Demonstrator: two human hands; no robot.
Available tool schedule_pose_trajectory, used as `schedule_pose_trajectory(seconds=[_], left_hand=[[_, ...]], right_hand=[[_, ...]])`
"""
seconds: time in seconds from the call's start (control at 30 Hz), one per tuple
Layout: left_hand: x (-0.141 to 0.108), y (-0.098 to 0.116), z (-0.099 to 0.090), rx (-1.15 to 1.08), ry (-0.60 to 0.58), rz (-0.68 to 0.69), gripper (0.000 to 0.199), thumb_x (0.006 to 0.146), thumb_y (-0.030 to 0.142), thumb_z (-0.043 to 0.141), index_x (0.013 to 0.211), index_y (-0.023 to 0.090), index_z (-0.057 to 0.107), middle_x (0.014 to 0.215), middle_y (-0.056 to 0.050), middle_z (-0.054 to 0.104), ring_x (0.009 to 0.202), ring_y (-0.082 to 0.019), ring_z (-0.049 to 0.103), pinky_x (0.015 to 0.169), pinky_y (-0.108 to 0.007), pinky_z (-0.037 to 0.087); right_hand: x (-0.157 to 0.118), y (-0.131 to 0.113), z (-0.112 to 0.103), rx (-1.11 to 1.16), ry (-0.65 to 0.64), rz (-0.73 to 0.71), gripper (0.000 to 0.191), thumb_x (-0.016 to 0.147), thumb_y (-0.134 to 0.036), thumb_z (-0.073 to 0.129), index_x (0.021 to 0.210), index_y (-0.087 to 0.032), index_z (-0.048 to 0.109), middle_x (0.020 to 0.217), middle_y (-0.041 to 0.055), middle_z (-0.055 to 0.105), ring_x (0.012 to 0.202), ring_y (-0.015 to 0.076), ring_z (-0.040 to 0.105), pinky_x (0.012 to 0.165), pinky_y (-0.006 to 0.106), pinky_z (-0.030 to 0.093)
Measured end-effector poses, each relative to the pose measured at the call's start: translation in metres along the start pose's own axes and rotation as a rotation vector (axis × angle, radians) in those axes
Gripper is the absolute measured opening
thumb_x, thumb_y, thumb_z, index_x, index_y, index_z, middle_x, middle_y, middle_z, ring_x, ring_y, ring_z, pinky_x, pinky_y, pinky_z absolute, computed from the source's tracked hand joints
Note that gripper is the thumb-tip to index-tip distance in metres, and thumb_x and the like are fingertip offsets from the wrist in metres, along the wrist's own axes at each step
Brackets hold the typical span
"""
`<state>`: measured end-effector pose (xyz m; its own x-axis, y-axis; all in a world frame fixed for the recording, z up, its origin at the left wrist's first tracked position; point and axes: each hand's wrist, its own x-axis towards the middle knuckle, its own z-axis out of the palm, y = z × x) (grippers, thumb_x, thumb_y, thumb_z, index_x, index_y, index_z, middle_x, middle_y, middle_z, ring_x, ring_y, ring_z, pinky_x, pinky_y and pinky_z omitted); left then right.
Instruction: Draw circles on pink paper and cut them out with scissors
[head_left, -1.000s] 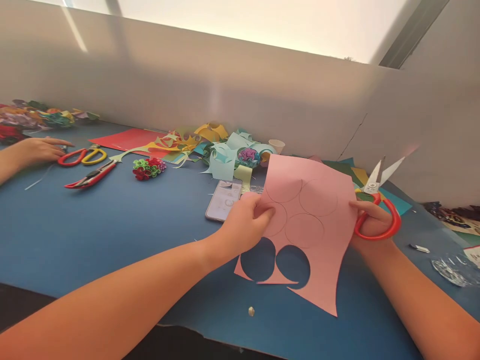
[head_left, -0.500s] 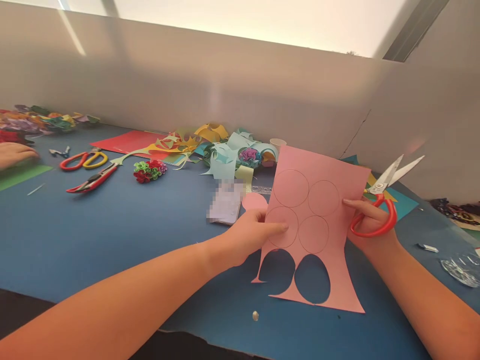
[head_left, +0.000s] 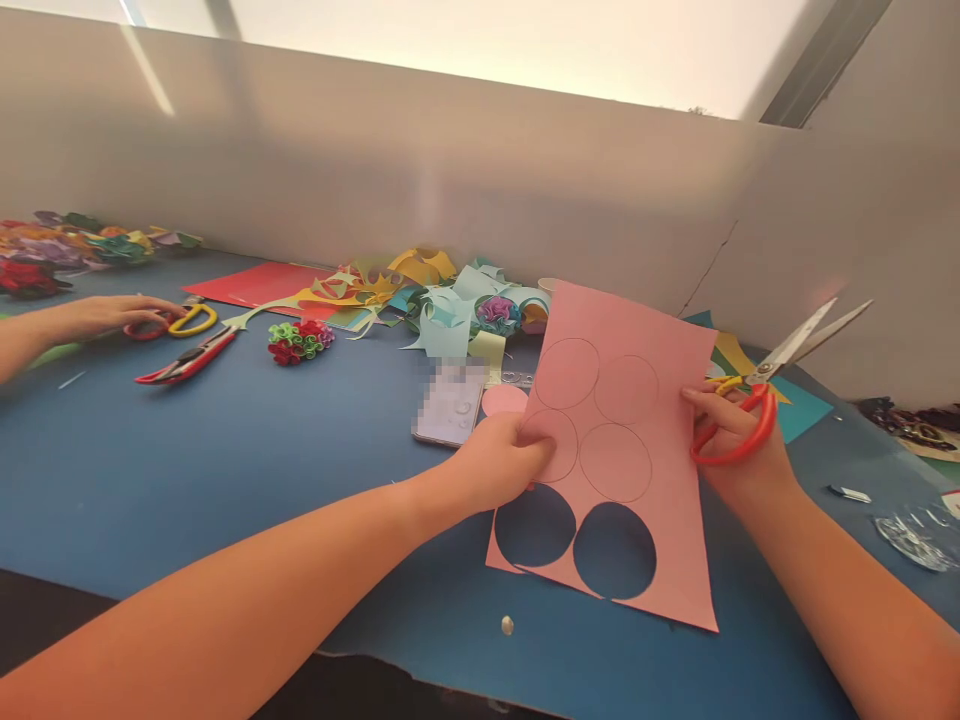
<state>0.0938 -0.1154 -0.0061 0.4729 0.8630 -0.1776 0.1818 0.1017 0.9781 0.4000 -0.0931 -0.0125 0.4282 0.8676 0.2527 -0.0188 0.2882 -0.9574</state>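
Note:
My left hand [head_left: 499, 462] pinches the left edge of a pink paper sheet [head_left: 675, 500], thumb on the front. Several circles are drawn on the sheet, and two round holes are cut through its lower part. My right hand [head_left: 742, 440] grips the sheet's right edge and also holds red-handled scissors [head_left: 784, 358], their blades apart and pointing up to the right. Just left of the sheet, a pink paper circle [head_left: 504, 402] lies on the blue table [head_left: 300, 470] beside a phone [head_left: 450, 405].
Another person's hand [head_left: 127, 313] is over scissors at the left. Nearby are red pliers [head_left: 187, 362] and a paper flower cluster [head_left: 298, 342]. Paper scraps [head_left: 450, 305] lie along the wall; a clear plastic item [head_left: 911, 540] is at the right.
The sheet has shifted slightly left and its lower strips have come together around the holes. The scissors have tilted further right. The other person's hand has reached right, onto the scissors.

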Motion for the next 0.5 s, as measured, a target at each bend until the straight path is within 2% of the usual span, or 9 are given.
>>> schedule_pose_trajectory(seconds=[0.1, 0.2, 0.23, 0.37, 0.5], left_hand=[[0.001, 0.001, -0.001, -0.020, 0.054, 0.014, 0.021, 0.084, 0.032, 0.063, 0.071, 0.023, 0.050, 0.070, 0.003, 0.048, 0.069, -0.015, 0.050, 0.064, -0.028, 0.047], [0.003, 0.001, -0.001, -0.071, 0.101, 0.025, 0.009, 0.088, 0.032, 0.062, 0.086, 0.024, 0.064, 0.084, 0.001, 0.059, 0.079, -0.016, 0.057, 0.071, -0.028, 0.054], [0.003, 0.001, 0.000, -0.090, 0.105, 0.025, 0.011, 0.089, 0.032, 0.062, 0.093, 0.024, 0.068, 0.089, 0.000, 0.062, 0.083, -0.016, 0.059, 0.072, -0.028, 0.055], [0.003, -0.001, 0.004, -0.148, 0.091, 0.000, 0.024, 0.092, 0.035, 0.067, 0.110, 0.023, 0.076, 0.102, -0.005, 0.074, 0.088, -0.019, 0.068, 0.070, -0.029, 0.060], [0.002, -0.002, 0.006, -0.195, 0.078, 0.021, 0.036, 0.094, 0.040, 0.074, 0.125, 0.023, 0.075, 0.124, -0.008, 0.080, 0.108, -0.026, 0.075, 0.073, -0.032, 0.065]], right_hand=[[-0.004, -0.001, 0.002, -0.026, 0.058, 0.019, 0.040, 0.067, -0.028, 0.092, 0.066, -0.024, 0.053, 0.064, -0.0049, 0.048, 0.055, 0.0105, 0.046, 0.046, 0.025, 0.042], [-0.011, -0.006, 0.006, -0.072, 0.066, 0.008, 0.044, 0.072, -0.029, 0.091, 0.064, -0.024, 0.047, 0.059, -0.0080, 0.037, 0.051, 0.0088, 0.033, 0.044, 0.025, 0.031], [-0.014, -0.008, 0.007, -0.092, 0.059, 0.008, 0.044, 0.073, -0.030, 0.091, 0.064, -0.024, 0.048, 0.059, -0.0083, 0.035, 0.050, 0.0088, 0.031, 0.044, 0.025, 0.028], [-0.027, -0.016, 0.010, -0.189, -0.032, 0.019, 0.041, 0.078, -0.038, 0.090, 0.068, -0.024, 0.053, 0.058, -0.0072, 0.035, 0.053, 0.0112, 0.030, 0.046, 0.027, 0.023], [-0.041, -0.022, 0.013, -0.344, -0.123, 0.009, 0.046, 0.081, -0.053, 0.091, 0.072, -0.025, 0.056, 0.062, -0.0052, 0.041, 0.058, 0.0140, 0.033, 0.051, 0.029, 0.027]])
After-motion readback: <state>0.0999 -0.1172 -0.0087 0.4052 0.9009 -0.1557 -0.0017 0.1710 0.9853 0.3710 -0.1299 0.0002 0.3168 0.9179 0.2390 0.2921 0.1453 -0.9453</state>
